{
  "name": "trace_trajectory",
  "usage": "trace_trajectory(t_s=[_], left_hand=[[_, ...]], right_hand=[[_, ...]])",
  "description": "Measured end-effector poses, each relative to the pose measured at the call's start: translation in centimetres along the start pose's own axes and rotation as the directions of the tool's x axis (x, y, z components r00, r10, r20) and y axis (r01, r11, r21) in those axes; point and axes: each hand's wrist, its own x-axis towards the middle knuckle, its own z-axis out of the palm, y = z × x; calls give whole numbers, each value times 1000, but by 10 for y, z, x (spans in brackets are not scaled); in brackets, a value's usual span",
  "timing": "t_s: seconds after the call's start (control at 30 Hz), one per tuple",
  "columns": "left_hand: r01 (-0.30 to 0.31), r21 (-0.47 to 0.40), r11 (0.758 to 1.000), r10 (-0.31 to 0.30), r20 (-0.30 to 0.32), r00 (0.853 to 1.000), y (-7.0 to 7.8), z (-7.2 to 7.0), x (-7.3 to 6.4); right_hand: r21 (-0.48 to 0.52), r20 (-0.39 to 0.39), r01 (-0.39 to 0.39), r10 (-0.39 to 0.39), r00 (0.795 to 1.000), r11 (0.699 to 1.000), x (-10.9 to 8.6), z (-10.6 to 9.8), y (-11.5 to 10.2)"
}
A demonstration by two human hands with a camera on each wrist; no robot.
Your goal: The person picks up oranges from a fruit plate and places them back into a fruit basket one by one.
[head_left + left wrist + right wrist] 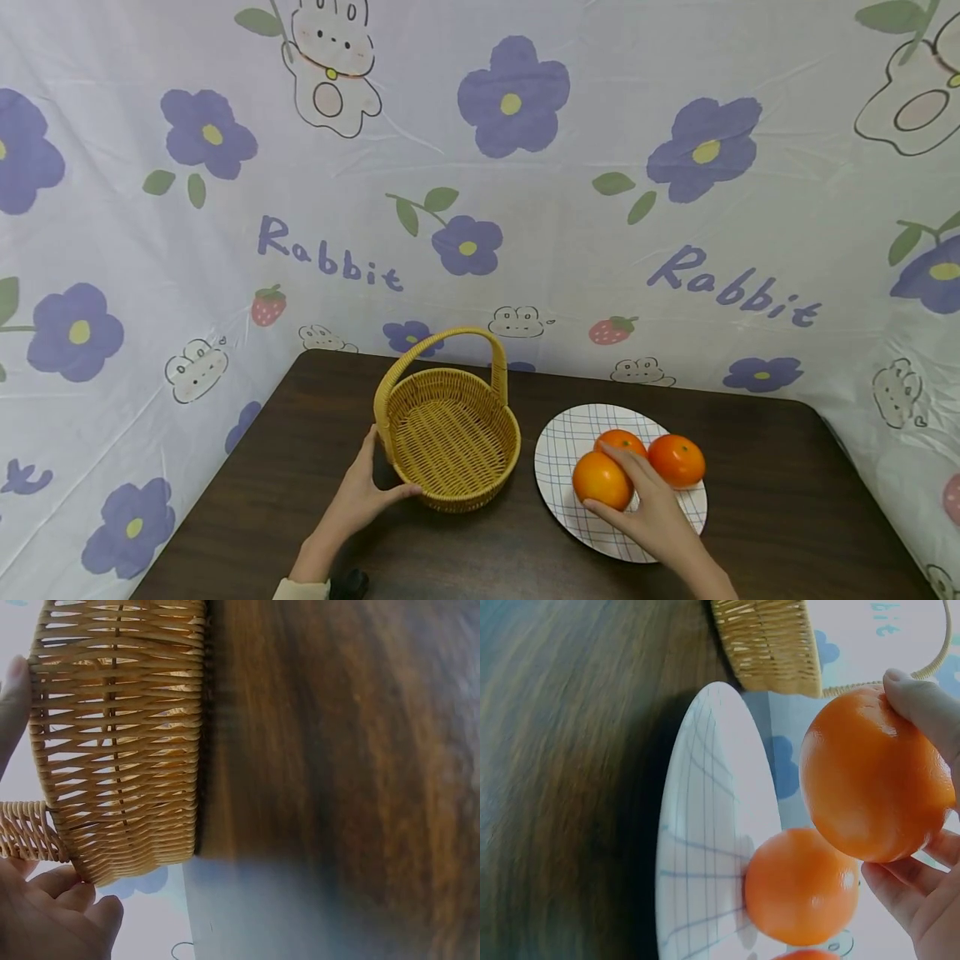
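Observation:
A yellow woven basket with an arched handle stands on the table, its woven bottom showing. My left hand holds its near-left side, thumb at the front rim and fingers around by the handle's base. In the left wrist view the fingers press against the wicker wall. To the right, my right hand grips an orange between thumb and fingers. The right wrist view shows this orange raised over the white checked plate. Two more oranges, one at the back and one at the right, sit on the plate.
A dark brown wooden table lies under everything. Behind it and at both sides hangs a pale cloth printed with purple flowers and rabbits. A small black object is beside the left sleeve.

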Motion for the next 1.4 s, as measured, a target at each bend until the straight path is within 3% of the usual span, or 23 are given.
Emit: trace_trajectory(t_s=[0.33, 1.17, 1.4], left_hand=[[-6, 4, 1000, 6, -12, 1000, 1, 4, 0], [53, 15, 999, -53, 4, 999, 4, 7, -3], [35, 8, 999, -35, -10, 999, 3, 7, -4]], right_hand=[[-38, 37, 30, -29, 999, 999, 15, 9, -11], [-6, 65, 69, -68, 996, 998, 49, 35, -36], [8, 62, 84, -85, 994, 996, 59, 39, -43]])
